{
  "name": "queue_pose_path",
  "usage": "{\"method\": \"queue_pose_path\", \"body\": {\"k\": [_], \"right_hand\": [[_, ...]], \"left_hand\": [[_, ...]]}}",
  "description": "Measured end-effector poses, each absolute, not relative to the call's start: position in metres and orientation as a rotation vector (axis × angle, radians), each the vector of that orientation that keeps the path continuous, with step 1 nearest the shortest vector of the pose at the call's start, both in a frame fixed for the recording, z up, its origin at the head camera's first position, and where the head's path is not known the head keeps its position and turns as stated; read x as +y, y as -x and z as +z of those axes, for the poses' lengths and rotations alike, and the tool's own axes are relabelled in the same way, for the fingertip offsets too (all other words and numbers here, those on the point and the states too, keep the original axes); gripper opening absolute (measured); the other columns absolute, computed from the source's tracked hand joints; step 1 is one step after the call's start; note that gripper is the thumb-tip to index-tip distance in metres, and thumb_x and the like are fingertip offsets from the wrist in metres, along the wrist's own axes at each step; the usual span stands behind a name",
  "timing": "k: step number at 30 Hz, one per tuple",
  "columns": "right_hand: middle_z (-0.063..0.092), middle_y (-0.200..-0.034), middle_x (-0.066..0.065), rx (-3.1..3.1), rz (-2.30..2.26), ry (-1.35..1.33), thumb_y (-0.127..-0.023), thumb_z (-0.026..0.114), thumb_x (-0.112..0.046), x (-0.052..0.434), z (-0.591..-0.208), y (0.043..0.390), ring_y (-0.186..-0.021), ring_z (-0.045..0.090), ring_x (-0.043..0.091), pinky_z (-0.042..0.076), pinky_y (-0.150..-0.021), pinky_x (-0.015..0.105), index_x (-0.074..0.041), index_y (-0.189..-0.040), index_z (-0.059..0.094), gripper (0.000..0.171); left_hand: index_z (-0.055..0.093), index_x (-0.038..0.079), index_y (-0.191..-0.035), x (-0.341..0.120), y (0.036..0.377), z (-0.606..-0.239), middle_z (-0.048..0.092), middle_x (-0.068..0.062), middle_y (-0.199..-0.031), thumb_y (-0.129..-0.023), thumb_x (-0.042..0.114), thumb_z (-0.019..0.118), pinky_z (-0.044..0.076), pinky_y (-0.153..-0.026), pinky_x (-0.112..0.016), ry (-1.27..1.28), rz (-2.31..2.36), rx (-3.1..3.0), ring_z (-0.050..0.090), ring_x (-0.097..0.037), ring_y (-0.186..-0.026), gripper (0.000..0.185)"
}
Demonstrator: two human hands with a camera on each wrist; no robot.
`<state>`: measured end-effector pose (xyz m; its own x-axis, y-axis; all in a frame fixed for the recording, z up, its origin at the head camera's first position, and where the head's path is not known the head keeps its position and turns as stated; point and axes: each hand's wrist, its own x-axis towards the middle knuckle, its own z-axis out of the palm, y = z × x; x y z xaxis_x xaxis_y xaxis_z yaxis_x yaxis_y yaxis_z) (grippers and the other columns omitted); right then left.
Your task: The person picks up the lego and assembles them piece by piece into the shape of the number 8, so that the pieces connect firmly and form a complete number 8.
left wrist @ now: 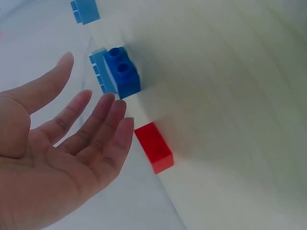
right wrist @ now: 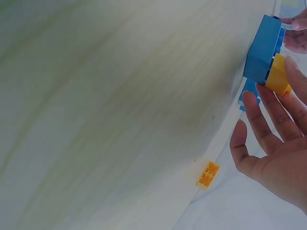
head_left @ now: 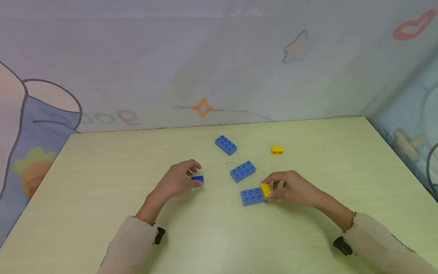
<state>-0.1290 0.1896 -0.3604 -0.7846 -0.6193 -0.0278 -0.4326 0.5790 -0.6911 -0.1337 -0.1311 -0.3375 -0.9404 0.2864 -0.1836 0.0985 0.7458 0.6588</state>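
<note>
My right hand (head_left: pixel 291 186) pinches a small yellow brick (head_left: pixel 265 190) between thumb and fingers. That brick sits on the right end of a light blue eight-stud-style brick (head_left: pixel 252 196), and in the right wrist view the yellow brick (right wrist: pixel 277 75) stands against the blue brick's (right wrist: pixel 263 50) studded side. Relaxed fingers and a spread thumb show on my left hand (left wrist: pixel 72 139), with the fingertips close to a dark blue brick (left wrist: pixel 123 72). A red brick (left wrist: pixel 154 147) lies just beside those fingers; in the head view the left hand (head_left: pixel 178 179) hides it.
Two more light blue bricks lie farther back, one in the middle (head_left: pixel 243 171) and another behind it (head_left: pixel 226 145). Toward the back right, a second yellow brick (head_left: pixel 277 150) rests on its side. A printed cloth (head_left: pixel 154 68) hangs behind the pale wooden table (head_left: pixel 102 171).
</note>
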Motion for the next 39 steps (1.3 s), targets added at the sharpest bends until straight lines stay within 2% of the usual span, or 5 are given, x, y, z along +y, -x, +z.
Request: {"method": "queue_pose_path", "body": {"k": [6, 14, 22, 31, 39], "right_hand": [[0.065, -0.092, -0.001, 2.541, -1.012, 0.862, -0.076, 0.074, -0.014, 0.190, -0.360, 0.129, -0.078, 0.053, 0.011, 0.043, -0.065, 0.026, -0.003, -0.105, 0.065, 0.032], [0.065, -0.093, 0.000, 2.535, -1.017, 0.873, -0.076, 0.073, -0.013, 0.190, -0.361, 0.130, -0.078, 0.054, 0.011, 0.043, -0.065, 0.027, -0.003, -0.105, 0.065, 0.032], [0.065, -0.091, -0.001, 2.532, -1.031, 0.879, -0.076, 0.073, -0.011, 0.190, -0.361, 0.129, -0.078, 0.054, 0.011, 0.044, -0.066, 0.028, -0.003, -0.104, 0.065, 0.031], [0.065, -0.092, 0.000, 2.527, -1.038, 0.872, -0.076, 0.073, -0.012, 0.190, -0.360, 0.129, -0.078, 0.054, 0.011, 0.044, -0.067, 0.028, -0.003, -0.104, 0.066, 0.031], [0.065, -0.092, 0.000, 2.526, -1.040, 0.863, -0.076, 0.074, -0.012, 0.189, -0.360, 0.129, -0.078, 0.054, 0.011, 0.043, -0.066, 0.027, -0.003, -0.104, 0.066, 0.031]], "left_hand": [[0.056, 0.004, -0.112, -0.138, 0.136, -0.343, 0.060, -0.012, -0.106, -0.081, 0.011, 0.069, 0.045, -0.082, -0.039, -0.250, 0.993, 2.646, 0.054, -0.027, -0.100, 0.035], [0.058, 0.003, -0.108, -0.142, 0.136, -0.349, 0.061, -0.008, -0.093, -0.080, 0.009, 0.070, 0.045, -0.078, -0.037, -0.276, 0.977, 2.639, 0.056, -0.022, -0.087, 0.032], [0.058, 0.005, -0.109, -0.142, 0.136, -0.351, 0.061, -0.007, -0.092, -0.078, 0.003, 0.071, 0.047, -0.075, -0.035, -0.338, 1.013, 2.598, 0.057, -0.020, -0.085, 0.034], [0.059, 0.006, -0.114, -0.138, 0.139, -0.348, 0.059, -0.011, -0.101, -0.078, -0.003, 0.067, 0.047, -0.076, -0.036, -0.453, 0.964, 2.553, 0.057, -0.024, -0.089, 0.038], [0.062, 0.009, -0.107, -0.130, 0.141, -0.353, 0.059, -0.008, -0.099, -0.078, 0.001, 0.070, 0.047, -0.076, -0.034, -0.438, 0.910, 2.574, 0.055, -0.022, -0.088, 0.031]]}}
